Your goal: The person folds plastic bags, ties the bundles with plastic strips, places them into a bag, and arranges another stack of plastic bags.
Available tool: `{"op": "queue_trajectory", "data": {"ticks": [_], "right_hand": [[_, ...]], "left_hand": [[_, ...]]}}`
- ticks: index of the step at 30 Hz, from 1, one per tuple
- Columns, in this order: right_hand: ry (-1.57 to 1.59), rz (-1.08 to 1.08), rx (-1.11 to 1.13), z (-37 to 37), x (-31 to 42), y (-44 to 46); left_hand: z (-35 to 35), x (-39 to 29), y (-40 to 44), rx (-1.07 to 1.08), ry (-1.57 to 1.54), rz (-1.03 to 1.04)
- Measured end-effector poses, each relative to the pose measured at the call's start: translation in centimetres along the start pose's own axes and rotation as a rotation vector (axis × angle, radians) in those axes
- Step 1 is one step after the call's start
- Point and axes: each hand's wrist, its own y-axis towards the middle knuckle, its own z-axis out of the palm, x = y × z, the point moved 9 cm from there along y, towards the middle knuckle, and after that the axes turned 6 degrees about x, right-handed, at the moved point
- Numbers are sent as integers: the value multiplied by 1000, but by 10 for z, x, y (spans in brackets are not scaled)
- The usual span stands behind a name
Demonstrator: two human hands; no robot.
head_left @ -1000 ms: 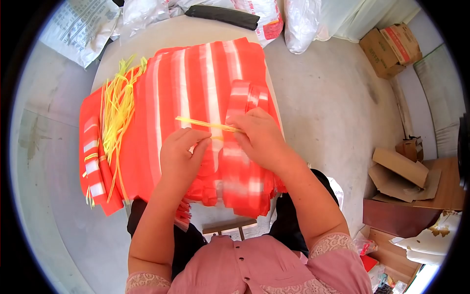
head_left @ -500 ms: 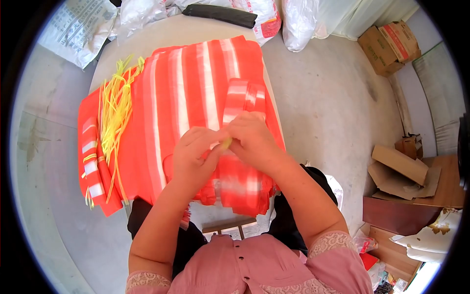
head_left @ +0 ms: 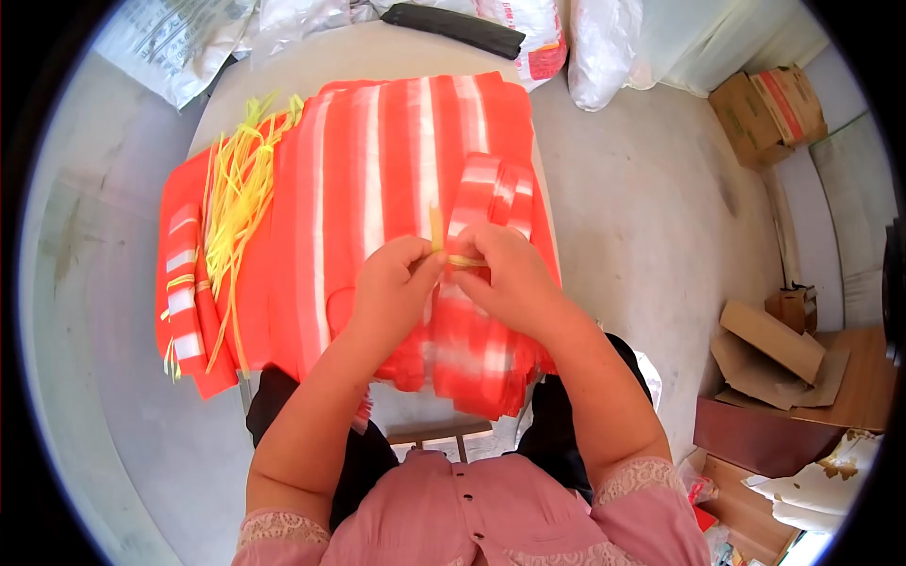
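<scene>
A yellow strip [head_left: 436, 226] is pinched between my two hands, one end sticking up past the fingertips and another part stretched between them. My left hand [head_left: 398, 288] has thumb and fingers closed on it. My right hand [head_left: 510, 281] grips the strip a little to the right. Under both hands lies a gathered red-and-white striped bundle [head_left: 472, 354] of thin sheet material; whether the strip goes all the way round it is hidden. Beneath is a broad stack of red-and-white striped sheets [head_left: 344, 179]. A heap of loose yellow strips [head_left: 236, 203] rests at its left.
Small tied striped rolls [head_left: 182, 297] lie at the left edge of the table [head_left: 321, 57]. A black roll [head_left: 453, 30] and white bags [head_left: 604, 57] are at the back. Cardboard boxes [head_left: 769, 113] stand at far right, with an opened carton [head_left: 769, 349] on a wooden cabinet.
My hands have drawn slightly apart, and more of the yellow strip now shows between and above them. The whole view has shifted a little, so the table appears further right.
</scene>
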Motion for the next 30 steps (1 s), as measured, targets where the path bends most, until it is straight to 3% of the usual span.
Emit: {"op": "queue_trajectory", "data": {"ticks": [3,7,9,13,15,19,22,25,28,30], "right_hand": [[-370,-472,-97,8,22,-6],[-414,-417,-203,0,27,-10],[-450,-307,-138,-2,19,-8],[-234,-277,-49,-3,12,-5],[-122,-279,24,-2,8,-3],[-224,-302,-109,-5,19,-7],[-305,-370,-187,-4,15,-13],[-407,-381,-187,-8,8,-16],[-436,-298,-101,-8,-5,-24],[-455,-246,-76,-6,-12,-28]], "left_hand": [[5,-5,-1,-4,89,162],[10,-30,-7,35,367,330],[7,-32,-8,46,302,268],[9,-5,-6,133,12,44],[8,-1,-6,164,-16,41],[13,6,-6,259,-179,-145],[9,8,-3,197,-280,-120],[-8,14,0,136,-4,-136],[-15,-11,-3,73,494,8],[-10,-7,-3,76,574,34]]}}
